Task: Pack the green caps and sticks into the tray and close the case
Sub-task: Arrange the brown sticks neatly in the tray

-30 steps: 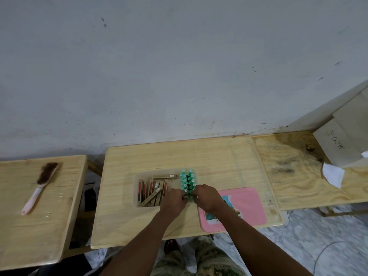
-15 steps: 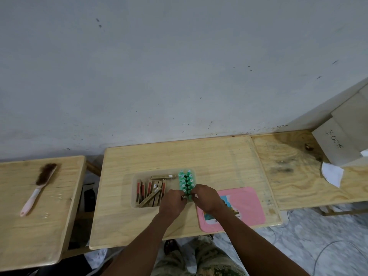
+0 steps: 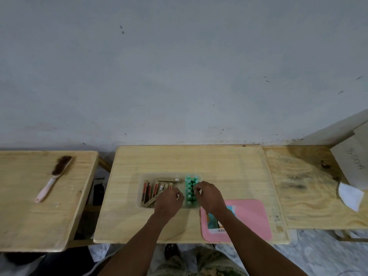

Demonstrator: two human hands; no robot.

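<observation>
A clear plastic tray [image 3: 140, 179] sits in the middle of the centre table. Its left part holds several brown and red sticks [image 3: 154, 191], one lying crosswise at the back. Its right part holds two rows of green caps [image 3: 190, 189], standing upright. My left hand [image 3: 169, 200] rests over the tray's front, just left of the caps, fingers curled. My right hand [image 3: 209, 196] is at the caps' right side, fingertips pinched against them. The pink case lid [image 3: 249, 218] lies flat to the right of the tray, partly under my right forearm.
A pink-handled brush [image 3: 52, 177] lies on the left table. A grey cardboard box [image 3: 354, 162] and a white paper scrap [image 3: 349, 196] sit on the right table. A gap separates the left table from the centre one. The wall stands right behind.
Both hands have moved apart from the caps' front end to either side of the rows. The camera view has shifted a little.
</observation>
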